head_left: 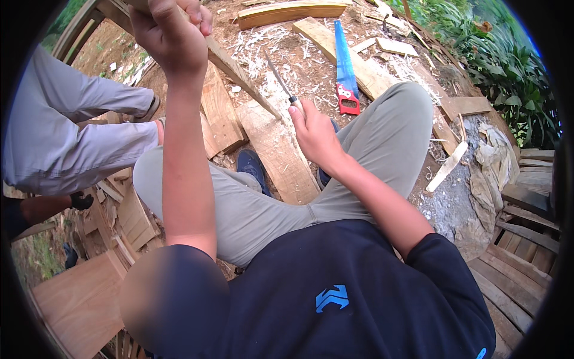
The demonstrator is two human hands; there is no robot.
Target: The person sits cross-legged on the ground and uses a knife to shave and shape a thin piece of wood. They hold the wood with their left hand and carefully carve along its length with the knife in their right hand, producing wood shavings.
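My left hand (170,36), raised at the upper left, is closed around a long, narrow wooden strip (236,73). The strip slants down to the right, and its lower end meets a broad plank (280,152) lying between my feet. In my right hand (314,133) is a knife (277,75) with a thin, dark blade pointing up and to the left. Its blade is apart from the strip, just to the right of it. Pale wood shavings (254,45) are scattered on the ground beyond.
A handsaw (345,72) with a blue blade and red handle lies against a long board (329,45). At left, another person in grey trousers (89,113) is close by, among wood pieces (134,218). Stacked slats (520,251) and green plants (508,72) border the right.
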